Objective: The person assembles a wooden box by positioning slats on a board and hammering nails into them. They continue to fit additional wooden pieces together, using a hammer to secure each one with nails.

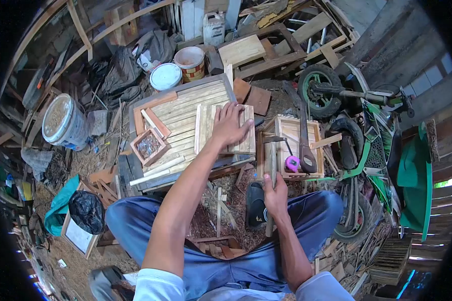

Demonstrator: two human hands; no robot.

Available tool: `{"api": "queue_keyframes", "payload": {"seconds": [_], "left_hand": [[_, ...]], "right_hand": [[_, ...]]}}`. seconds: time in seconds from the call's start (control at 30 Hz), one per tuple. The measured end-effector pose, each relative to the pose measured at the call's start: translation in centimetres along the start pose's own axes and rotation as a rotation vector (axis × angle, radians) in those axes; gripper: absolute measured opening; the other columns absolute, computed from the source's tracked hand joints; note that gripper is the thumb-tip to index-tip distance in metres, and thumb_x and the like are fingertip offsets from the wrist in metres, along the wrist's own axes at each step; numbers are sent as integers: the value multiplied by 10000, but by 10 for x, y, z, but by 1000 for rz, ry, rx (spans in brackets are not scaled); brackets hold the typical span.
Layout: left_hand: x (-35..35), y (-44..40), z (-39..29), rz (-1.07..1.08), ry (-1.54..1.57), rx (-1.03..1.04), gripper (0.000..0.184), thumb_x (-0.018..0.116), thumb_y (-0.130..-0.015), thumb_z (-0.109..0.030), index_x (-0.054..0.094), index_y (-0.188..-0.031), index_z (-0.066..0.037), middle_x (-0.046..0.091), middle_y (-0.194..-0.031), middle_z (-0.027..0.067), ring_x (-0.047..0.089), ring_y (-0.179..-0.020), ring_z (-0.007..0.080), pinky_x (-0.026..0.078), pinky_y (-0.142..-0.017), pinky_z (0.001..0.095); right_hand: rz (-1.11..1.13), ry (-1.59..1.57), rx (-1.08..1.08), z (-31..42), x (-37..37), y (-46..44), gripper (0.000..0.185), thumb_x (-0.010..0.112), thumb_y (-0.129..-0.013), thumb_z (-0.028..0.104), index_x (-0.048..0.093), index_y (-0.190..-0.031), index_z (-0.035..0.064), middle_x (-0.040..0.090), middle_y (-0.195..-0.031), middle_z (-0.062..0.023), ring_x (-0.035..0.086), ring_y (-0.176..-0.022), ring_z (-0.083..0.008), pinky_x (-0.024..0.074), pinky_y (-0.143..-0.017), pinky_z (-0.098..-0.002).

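Note:
My left hand [231,125] lies flat on a small slatted wooden piece [204,131], fingers stretched over its top. That piece rests on a slatted wooden work surface [178,108]. In my right hand [276,195] is a hammer [272,155], gripped by its wooden handle, its metal head pointing away from me. Just beyond the hammer stands a wooden crate [320,131] with a handsaw [304,131] lying across it and a pink tape measure [292,163] at its near side. A small wooden box of nails or similar bits [149,145] sits left of my left hand.
Wood strips [158,170] lie on the work surface. Beyond it stand two buckets [165,77], [190,57] and scrap frames [286,47]. At right is a green motorbike [369,145]. A white bucket [63,120] stands at left. A dark sandal [256,203] and wood scraps are below.

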State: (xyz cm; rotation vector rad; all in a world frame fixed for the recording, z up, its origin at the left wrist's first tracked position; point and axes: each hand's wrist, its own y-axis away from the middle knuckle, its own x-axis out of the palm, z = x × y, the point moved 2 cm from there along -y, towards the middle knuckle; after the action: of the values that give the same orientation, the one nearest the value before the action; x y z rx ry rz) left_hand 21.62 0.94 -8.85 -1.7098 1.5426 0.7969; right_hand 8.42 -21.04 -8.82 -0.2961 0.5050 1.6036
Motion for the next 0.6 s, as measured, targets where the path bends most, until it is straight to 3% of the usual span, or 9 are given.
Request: {"api": "queue_keyframes", "payload": {"seconds": [0.07,0.1,0.2,0.3,0.4,0.5,0.6], "left_hand": [[10,-4,-8,-91,-160,2,637,462,-954,-477,381,-1385,-15,384,-1442,176,294,-1393,297,138,-1166,499],[-1,-4,-23,-134,-130,-6,561,419,-988,-416,427,-1327,31,470,-1320,192,401,-1291,307,216,-1123,507],[18,-22,-28,-334,-116,99,530,437,-982,-416,480,-1283,18,525,-1228,190,470,-1208,314,264,-1098,493],[26,-26,-31,-368,-162,359,489,436,-983,-424,553,-1179,8,573,-1119,183,522,-1108,314,319,-1044,488],[29,-31,-31,-261,-200,328,480,427,-983,-447,595,-1068,-6,599,-1054,160,526,-1080,301,349,-999,479],[30,-32,-33,-293,-264,317,497,417,-979,-477,612,-995,-21,605,-994,142,525,-1024,287,362,-950,453],[28,-31,-37,-266,-276,277,521,406,-977,-498,616,-1004,-21,600,-990,133,517,-1004,272,360,-921,418]], "right_hand": [[-23,-49,-62,-1,-1,0,280,536,-998,287,579,-1026,11,513,-713,2,463,-629,-87,400,-570,-270],[-24,-55,-60,-1,-1,0,271,532,-1000,280,578,-1024,14,507,-705,6,458,-625,-83,395,-565,-266],[-11,-61,-33,6,-3,5,246,522,-1005,261,574,-1019,21,491,-685,20,445,-610,-73,382,-549,-254],[28,-47,24,12,-3,7,230,518,-1005,255,568,-999,31,486,-669,27,439,-591,-72,378,-535,-254],[14,-31,4,17,-2,9,247,528,-1000,270,564,-983,26,505,-674,7,460,-603,-79,393,-542,-268],[42,-81,54,18,-1,9,267,539,-994,289,566,-987,23,525,-683,-7,484,-622,-88,414,-556,-287],[39,-11,-4,19,1,9,257,538,-992,273,565,-1001,17,558,-683,-45,533,-625,-124,437,-572,-320]]}}
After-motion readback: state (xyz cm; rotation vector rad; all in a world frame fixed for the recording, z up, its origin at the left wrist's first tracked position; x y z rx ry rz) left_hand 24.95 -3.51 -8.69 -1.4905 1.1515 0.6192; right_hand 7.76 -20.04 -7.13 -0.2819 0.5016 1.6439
